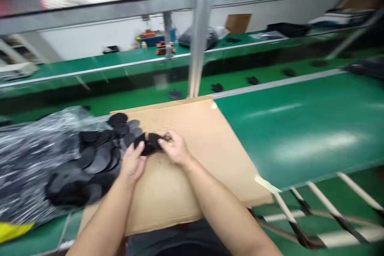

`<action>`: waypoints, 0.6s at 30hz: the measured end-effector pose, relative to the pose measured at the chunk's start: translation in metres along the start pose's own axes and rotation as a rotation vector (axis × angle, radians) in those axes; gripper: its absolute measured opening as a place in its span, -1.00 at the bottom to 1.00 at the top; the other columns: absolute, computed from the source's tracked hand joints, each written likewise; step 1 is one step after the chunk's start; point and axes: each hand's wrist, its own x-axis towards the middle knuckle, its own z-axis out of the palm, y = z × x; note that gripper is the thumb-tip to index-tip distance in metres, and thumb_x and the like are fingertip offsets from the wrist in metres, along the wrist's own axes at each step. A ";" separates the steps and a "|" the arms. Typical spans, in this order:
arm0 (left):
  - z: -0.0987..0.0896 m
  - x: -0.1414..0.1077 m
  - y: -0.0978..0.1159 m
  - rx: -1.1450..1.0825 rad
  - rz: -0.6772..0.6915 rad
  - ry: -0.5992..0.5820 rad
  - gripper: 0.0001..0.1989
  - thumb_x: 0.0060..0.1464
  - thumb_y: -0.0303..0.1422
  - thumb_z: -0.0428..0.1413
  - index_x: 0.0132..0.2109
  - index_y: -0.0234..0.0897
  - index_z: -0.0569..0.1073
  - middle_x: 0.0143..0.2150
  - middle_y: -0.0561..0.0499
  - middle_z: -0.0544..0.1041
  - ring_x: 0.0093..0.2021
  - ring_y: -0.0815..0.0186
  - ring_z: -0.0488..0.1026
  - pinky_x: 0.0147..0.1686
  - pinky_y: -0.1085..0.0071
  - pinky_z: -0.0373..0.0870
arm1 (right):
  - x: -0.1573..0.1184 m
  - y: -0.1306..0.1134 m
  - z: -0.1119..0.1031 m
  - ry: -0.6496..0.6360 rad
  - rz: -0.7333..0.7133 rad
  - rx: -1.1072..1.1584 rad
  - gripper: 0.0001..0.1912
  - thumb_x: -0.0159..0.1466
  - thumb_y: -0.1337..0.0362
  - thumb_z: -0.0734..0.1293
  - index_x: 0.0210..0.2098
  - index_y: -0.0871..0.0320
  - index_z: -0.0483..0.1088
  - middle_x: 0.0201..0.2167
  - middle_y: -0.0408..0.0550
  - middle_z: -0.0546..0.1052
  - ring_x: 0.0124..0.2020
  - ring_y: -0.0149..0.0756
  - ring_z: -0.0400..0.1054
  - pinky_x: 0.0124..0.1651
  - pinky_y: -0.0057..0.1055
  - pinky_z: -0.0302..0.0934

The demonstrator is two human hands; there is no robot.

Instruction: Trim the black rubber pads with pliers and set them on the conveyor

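My left hand [135, 162] is closed on a black rounded piece [140, 141], thumb on top. Opposite it, my right hand [177, 149] pinches another dark part [155, 141] of what may be the same piece; blur hides whether the two parts are joined. By the right fingertips is a small shiny bit I cannot make out. Both hands are above a cardboard sheet [168, 196]. Just left of them lies a loose heap of black and grey discs [100, 160], spilling from a clear plastic bag [33, 160].
A green bench surface [300, 128] extends to the right. Behind the cardboard, several small dark pieces [217, 87] lie along a green belt, and a metal post [199, 32] rises there. A rack with pale bars [327, 204] stands at lower right.
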 end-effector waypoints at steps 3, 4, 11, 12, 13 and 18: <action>-0.017 -0.005 0.013 0.006 -0.010 -0.034 -0.62 -0.05 -0.31 0.30 -0.07 -0.32 0.50 -0.06 -0.15 0.55 0.04 0.12 0.44 0.11 0.14 0.31 | 0.005 0.008 0.004 0.039 0.030 0.017 -0.87 0.17 0.21 0.32 -0.38 0.14 0.33 -0.51 -0.20 0.38 -0.50 -0.41 0.24 -0.39 -0.47 0.17; -0.016 -0.005 0.012 0.002 -0.023 -0.058 -0.63 -0.05 -0.29 0.30 -0.07 -0.32 0.50 -0.06 -0.16 0.55 0.05 0.11 0.44 0.12 0.12 0.31 | 0.005 0.008 0.005 0.031 0.030 -0.001 -0.85 0.17 0.19 0.33 -0.39 0.14 0.33 -0.53 -0.21 0.36 -0.51 -0.42 0.21 -0.40 -0.47 0.16; -0.010 -0.006 0.006 0.012 -0.012 -0.095 -0.63 -0.06 -0.29 0.31 -0.09 -0.33 0.50 -0.08 -0.15 0.56 0.02 0.11 0.46 0.10 0.11 0.33 | 0.002 0.008 0.009 0.034 0.041 -0.140 -0.79 0.16 0.12 0.34 -0.37 0.15 0.34 -0.51 -0.17 0.38 -0.50 -0.39 0.22 -0.37 -0.44 0.17; -0.011 -0.005 0.006 0.017 -0.004 -0.086 -0.62 -0.08 -0.30 0.32 -0.09 -0.33 0.50 -0.09 -0.15 0.56 0.01 0.12 0.46 0.10 0.12 0.33 | 0.002 0.008 0.009 0.028 0.040 -0.159 -0.78 0.16 0.11 0.34 -0.37 0.14 0.34 -0.51 -0.17 0.38 -0.50 -0.39 0.22 -0.37 -0.44 0.17; -0.012 -0.005 0.006 0.022 0.003 -0.074 -0.61 -0.11 -0.31 0.33 -0.10 -0.33 0.51 -0.09 -0.15 0.56 0.00 0.13 0.47 0.10 0.12 0.33 | 0.003 0.009 0.009 0.019 0.034 -0.182 -0.78 0.17 0.11 0.34 -0.38 0.14 0.34 -0.52 -0.17 0.38 -0.50 -0.39 0.23 -0.37 -0.43 0.17; -0.013 -0.002 0.005 0.022 0.035 0.006 -0.64 -0.22 -0.39 0.38 -0.21 -0.34 0.52 -0.18 -0.09 0.58 -0.11 0.21 0.51 0.07 0.18 0.34 | 0.002 0.010 0.010 -0.021 -0.005 -0.297 -0.79 0.17 0.11 0.34 -0.38 0.13 0.35 -0.53 -0.15 0.40 -0.47 -0.35 0.26 -0.33 -0.40 0.20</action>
